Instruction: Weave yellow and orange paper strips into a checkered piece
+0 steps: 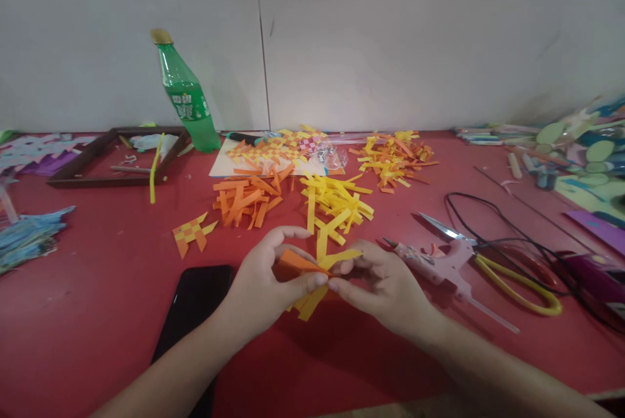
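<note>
Near the middle of the table, an orange paper strip is pinched between the thumb and fingers of my left hand. My right hand meets it fingertip to fingertip, its thumb and fingers closed at the strip's right end. Yellow paper strips stick out above and below the fingers; how they join the orange one is hidden. Just beyond my hands lie a pile of yellow strips and a pile of orange strips. To the left rests a small woven orange and yellow paper piece.
A black phone lies by my left forearm. On the right are a pink glue gun, yellow-handled scissors and a black cable. Behind stand a green bottle and a dark wooden frame, before the wall.
</note>
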A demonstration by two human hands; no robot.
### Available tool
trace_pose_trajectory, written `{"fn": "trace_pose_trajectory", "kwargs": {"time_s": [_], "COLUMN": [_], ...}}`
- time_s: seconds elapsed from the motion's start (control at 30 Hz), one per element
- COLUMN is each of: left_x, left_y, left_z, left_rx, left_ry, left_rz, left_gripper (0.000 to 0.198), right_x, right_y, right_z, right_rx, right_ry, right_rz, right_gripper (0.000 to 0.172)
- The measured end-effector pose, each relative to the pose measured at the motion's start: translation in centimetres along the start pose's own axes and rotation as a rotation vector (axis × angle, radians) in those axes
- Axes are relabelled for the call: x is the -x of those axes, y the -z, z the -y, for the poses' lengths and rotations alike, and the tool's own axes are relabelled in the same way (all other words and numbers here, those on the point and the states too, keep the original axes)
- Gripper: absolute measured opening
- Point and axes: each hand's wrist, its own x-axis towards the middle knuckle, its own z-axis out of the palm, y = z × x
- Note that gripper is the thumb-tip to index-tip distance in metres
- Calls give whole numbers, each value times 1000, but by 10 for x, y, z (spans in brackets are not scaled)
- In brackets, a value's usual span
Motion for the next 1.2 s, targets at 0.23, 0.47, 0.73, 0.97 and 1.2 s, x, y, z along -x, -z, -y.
{"fn": "trace_pose_trajectory", "kwargs": {"time_s": [0.23, 0.47, 0.73, 0.97, 1.2], "left_x": [0, 0, 1, -1, -6], "left_y": [-3, -5, -4, -1, -2], "left_z": [-1, -6, -7, 0, -4], "left_rx": [173, 201, 211, 323, 353], "left_ry": [79, 72, 62, 86, 88], "left_rz": [69, 69, 71, 92, 2], "left_gripper": [60, 57, 56, 56, 61], "right_x": [3, 3, 5, 2, -6], "right_y": [1, 2, 2, 1, 0], "right_z": [2, 7, 3, 11, 8], "right_rx": [274, 284, 292, 228, 109], "right_ry": [219, 233, 229, 252, 91], "right_rz": [-108, -93, -106, -13, 39], "right_gripper": [8, 10, 6, 8, 29]}}
